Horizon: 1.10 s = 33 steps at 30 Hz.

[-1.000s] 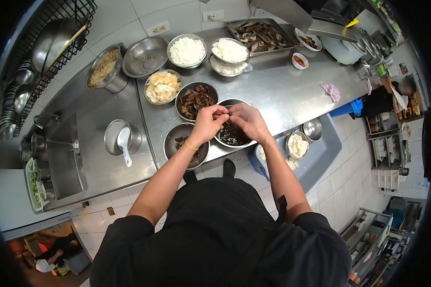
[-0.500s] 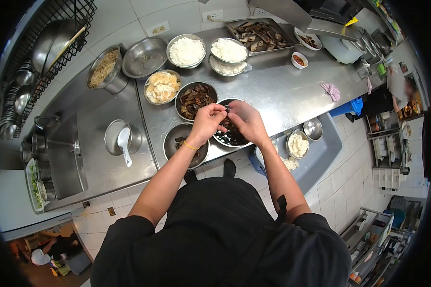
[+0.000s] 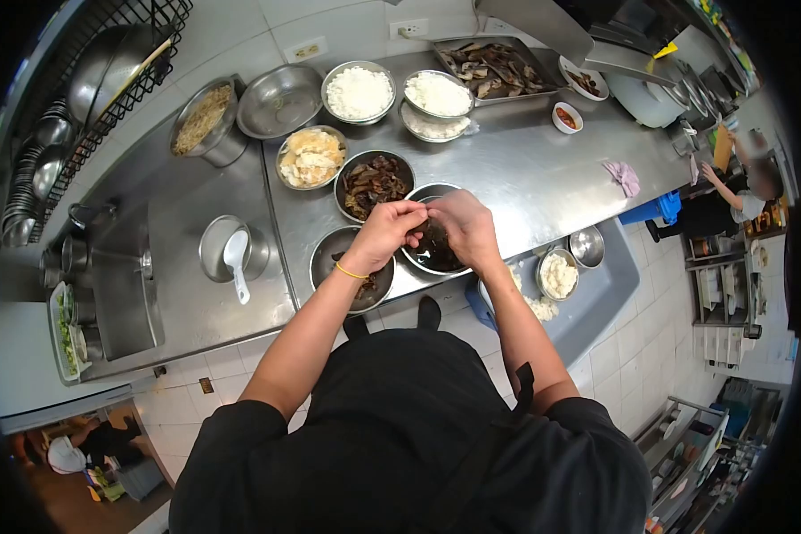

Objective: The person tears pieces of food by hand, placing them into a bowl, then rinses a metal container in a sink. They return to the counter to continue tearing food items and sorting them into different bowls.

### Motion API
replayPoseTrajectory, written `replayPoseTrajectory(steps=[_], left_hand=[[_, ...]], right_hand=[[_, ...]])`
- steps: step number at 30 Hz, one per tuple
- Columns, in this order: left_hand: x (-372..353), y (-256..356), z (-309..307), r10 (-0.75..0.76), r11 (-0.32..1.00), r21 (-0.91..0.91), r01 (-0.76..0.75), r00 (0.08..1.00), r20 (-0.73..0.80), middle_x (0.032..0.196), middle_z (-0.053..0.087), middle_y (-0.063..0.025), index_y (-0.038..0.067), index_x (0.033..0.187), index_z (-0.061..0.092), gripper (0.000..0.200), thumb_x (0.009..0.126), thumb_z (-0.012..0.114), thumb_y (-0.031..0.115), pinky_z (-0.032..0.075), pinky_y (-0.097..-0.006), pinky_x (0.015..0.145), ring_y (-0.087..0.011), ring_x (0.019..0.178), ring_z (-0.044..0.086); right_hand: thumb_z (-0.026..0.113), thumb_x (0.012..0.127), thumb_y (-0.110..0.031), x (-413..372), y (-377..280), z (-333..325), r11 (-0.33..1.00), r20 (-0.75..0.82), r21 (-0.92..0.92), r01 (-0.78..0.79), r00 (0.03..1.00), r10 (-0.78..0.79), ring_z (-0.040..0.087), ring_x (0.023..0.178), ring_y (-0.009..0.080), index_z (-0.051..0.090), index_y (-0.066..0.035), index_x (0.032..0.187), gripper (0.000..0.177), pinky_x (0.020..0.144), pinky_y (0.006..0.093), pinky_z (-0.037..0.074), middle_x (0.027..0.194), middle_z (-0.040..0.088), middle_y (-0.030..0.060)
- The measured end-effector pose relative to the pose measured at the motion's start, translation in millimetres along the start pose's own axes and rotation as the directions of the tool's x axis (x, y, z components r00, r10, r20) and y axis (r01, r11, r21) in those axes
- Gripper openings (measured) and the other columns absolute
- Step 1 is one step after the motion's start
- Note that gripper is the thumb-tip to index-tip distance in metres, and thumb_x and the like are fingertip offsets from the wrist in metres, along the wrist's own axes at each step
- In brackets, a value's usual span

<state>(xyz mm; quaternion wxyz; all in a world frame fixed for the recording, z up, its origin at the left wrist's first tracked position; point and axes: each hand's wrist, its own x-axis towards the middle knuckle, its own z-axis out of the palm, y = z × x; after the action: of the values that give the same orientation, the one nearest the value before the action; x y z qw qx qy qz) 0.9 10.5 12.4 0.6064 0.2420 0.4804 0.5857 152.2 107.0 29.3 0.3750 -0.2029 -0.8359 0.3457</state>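
Over a metal bowl [image 3: 429, 188] of dark liquid, my two hands meet at the fingertips. My left hand [image 3: 384, 237], with a yellow band at the wrist, is closed in a pinch. My right hand [image 3: 467, 233] is closed too, its fingers bent against the left ones. Whatever lies between the fingertips is hidden or too small to name. Dark pieces [image 3: 438, 249] show in the liquid below. A bowl of brown, wet-looking strips [image 3: 376, 184] stands just behind my left hand. Under my left wrist is another bowl [image 3: 327, 258] with a few dark pieces.
Behind are bowls of white shreds [image 3: 359, 92], a bowl of pale yellow pieces [image 3: 311, 158] and a tray [image 3: 507, 95] of dark pieces. A pot with a white ladle [image 3: 236, 258] stands left, near the sink [image 3: 120, 307]. A grey tub [image 3: 610, 294] is below right. Another person [image 3: 730, 191] stands far right.
My hands remain over the same bowl, the right fingers now more bent and closer to the left. Another person has come into view at the far right. The view has shifted slightly.
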Motion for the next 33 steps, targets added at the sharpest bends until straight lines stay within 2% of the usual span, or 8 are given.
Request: replayPoseTrajectory(steps=[5,7,15,22,25,29,31,33], left_hand=[[-13,-2,-18,-0.013,0.995,0.096,0.013,1.000,0.001,0.076,0.060,0.0022,0.002,0.097,0.069,0.016,0.095,0.061,0.016,0.042,-0.0204,0.059,-0.0048,0.066,0.053],[-26,8,-25,0.055,0.822,0.567,-0.053,0.998,0.013,0.067,0.058,0.0031,0.002,0.089,0.071,0.016,0.092,0.062,0.015,0.040,-0.0202,0.056,-0.0030,0.062,0.050],[-51,46,-59,-0.001,0.351,0.929,-0.115,0.992,0.123,0.067,0.067,-0.0119,0.001,0.081,0.071,0.018,0.075,0.067,0.017,0.048,-0.0334,0.059,-0.0174,0.058,0.060],[-50,47,-40,0.144,0.162,0.982,-0.095,0.987,0.072,0.074,0.066,-0.0195,0.001,0.078,0.071,0.020,0.074,0.066,0.020,0.051,-0.0419,0.065,-0.0347,0.068,0.066],[-45,47,-31,0.179,0.117,0.992,-0.054,0.983,0.033,0.070,0.068,-0.0136,0.001,0.077,0.070,0.020,0.077,0.065,0.020,0.050,-0.0374,0.061,-0.0260,0.063,0.066],[-38,52,-47,-0.003,0.567,0.823,-0.032,0.999,0.041,0.067,0.066,-0.0039,0.001,0.079,0.070,0.017,0.083,0.065,0.017,0.046,-0.0288,0.055,-0.0136,0.058,0.059],[-37,47,-55,-0.171,0.947,0.296,0.121,0.974,0.148,0.068,0.060,0.0030,0.001,0.085,0.070,0.014,0.089,0.065,0.013,0.040,-0.0207,0.051,-0.0052,0.057,0.050],[-34,41,-59,-0.176,0.975,0.168,0.142,0.963,0.203,0.071,0.060,0.0017,0.000,0.090,0.069,0.012,0.090,0.065,0.012,0.039,-0.0192,0.050,-0.0061,0.056,0.049]], right_hand=[[0.070,0.079,0.001,-7,-3,8,0.988,0.122,0.127,-0.083,0.990,0.067,0.064,0.080,0.0281,0.069,-0.002,0.085,0.007,0.072,0.0353,0.051,0.083,0.065,0.0106],[0.069,0.075,0.003,-11,-6,14,0.993,0.178,0.111,0.044,0.982,-0.063,0.062,0.083,0.0306,0.069,-0.004,0.085,0.012,0.072,0.0372,0.051,0.084,0.064,0.0111],[0.061,0.062,0.001,-38,-50,63,0.923,0.238,-0.209,0.322,0.932,-0.272,0.054,0.083,0.0266,0.059,-0.003,0.082,0.020,0.074,0.0369,0.049,0.083,0.053,0.0082],[0.061,0.069,0.002,-43,-46,76,0.964,0.126,-0.167,0.206,0.974,-0.186,0.053,0.082,0.0316,0.056,0.000,0.081,0.013,0.072,0.0407,0.047,0.085,0.050,0.0134],[0.060,0.076,0.003,-44,-45,80,0.977,0.056,-0.183,0.111,0.993,-0.103,0.053,0.083,0.0351,0.054,0.002,0.080,0.008,0.071,0.0427,0.047,0.083,0.049,0.0161],[0.057,0.089,-0.001,-38,-59,67,0.991,-0.077,0.109,-0.084,0.993,0.093,0.052,0.073,0.0280,0.053,0.002,0.085,0.006,0.064,0.0380,0.044,0.083,0.049,0.0142],[0.056,0.093,-0.004,-37,-64,65,0.928,-0.046,0.303,-0.217,0.969,0.241,0.051,0.071,0.0263,0.053,0.002,0.086,0.010,0.064,0.0376,0.044,0.082,0.048,0.0132],[0.054,0.095,-0.006,-41,-65,75,0.849,-0.081,0.446,-0.284,0.932,0.354,0.049,0.067,0.0223,0.052,0.001,0.088,0.011,0.062,0.0359,0.042,0.083,0.047,0.0116]])
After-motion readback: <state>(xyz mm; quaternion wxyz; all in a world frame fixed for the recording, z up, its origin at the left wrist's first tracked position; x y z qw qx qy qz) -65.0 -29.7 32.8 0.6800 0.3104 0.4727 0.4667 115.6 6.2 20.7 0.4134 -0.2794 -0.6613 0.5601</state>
